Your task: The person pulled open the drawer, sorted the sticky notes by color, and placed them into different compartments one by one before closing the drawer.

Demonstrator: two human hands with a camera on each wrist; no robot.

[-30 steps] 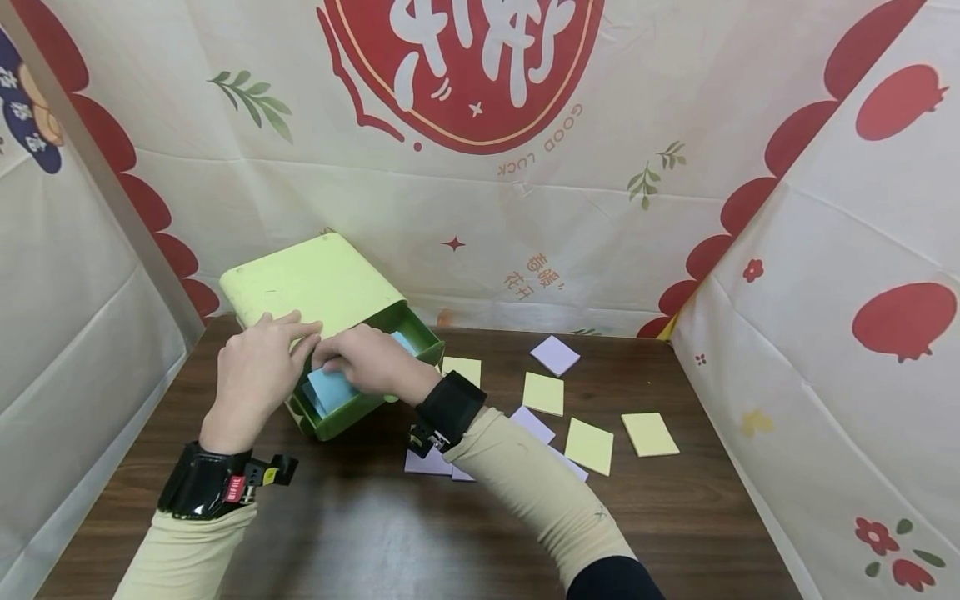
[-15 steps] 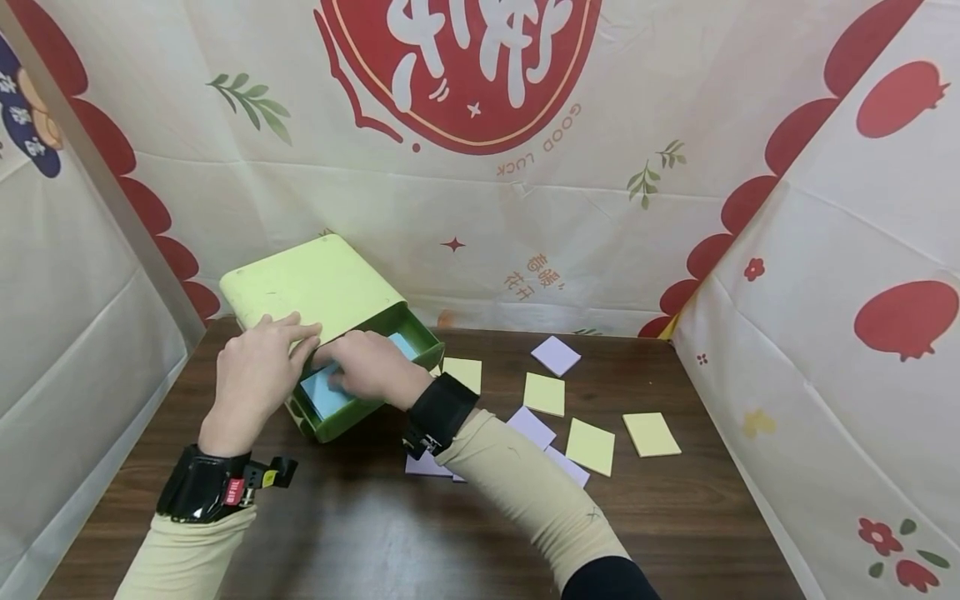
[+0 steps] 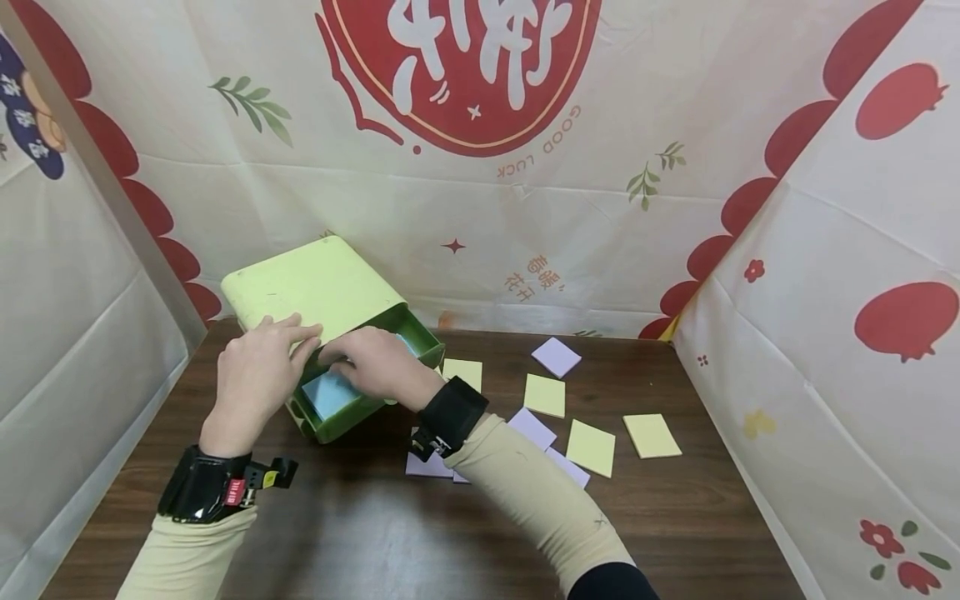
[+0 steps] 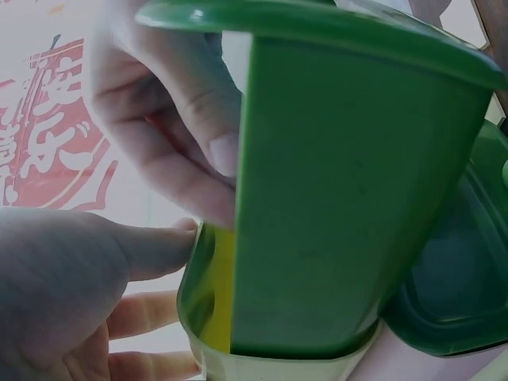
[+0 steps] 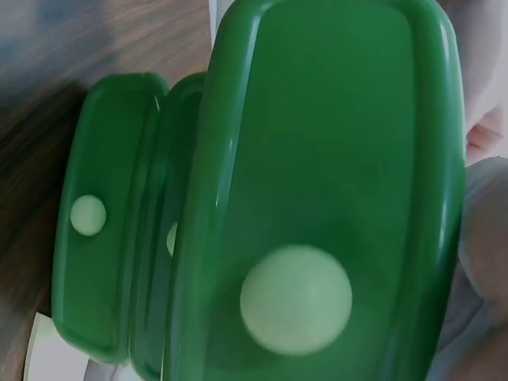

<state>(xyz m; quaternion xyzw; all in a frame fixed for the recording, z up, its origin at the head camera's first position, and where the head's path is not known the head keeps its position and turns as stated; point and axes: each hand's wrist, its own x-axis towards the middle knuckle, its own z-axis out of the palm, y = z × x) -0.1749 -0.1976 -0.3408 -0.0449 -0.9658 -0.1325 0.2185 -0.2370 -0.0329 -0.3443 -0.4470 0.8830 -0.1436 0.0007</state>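
A light green drawer box (image 3: 315, 279) stands at the back left of the table, with one dark green drawer (image 4: 349, 182) pulled out. Blue square paper pads (image 3: 328, 395) lie inside that drawer. My left hand (image 3: 258, 375) rests on the box top at the drawer opening, fingers mostly straight; the left wrist view has its thumb on the box rim. My right hand (image 3: 375, 362) reaches down into the drawer over the blue pads. In the left wrist view its thumb points down behind the drawer wall, which hides the other fingertips, so any hold is hidden.
Several yellow pads (image 3: 590, 447) and purple pads (image 3: 557, 357) lie scattered on the brown table (image 3: 360, 533) right of the box. Below the pulled-out drawer are other drawer fronts (image 5: 107, 278) with round pale knobs. A printed cloth (image 3: 480, 200) hangs behind.
A blue pad that stood tilted by my right fingers a second ago now lies flat in the drawer. My right hand shifted slightly within the drawer. The left hand stayed put.
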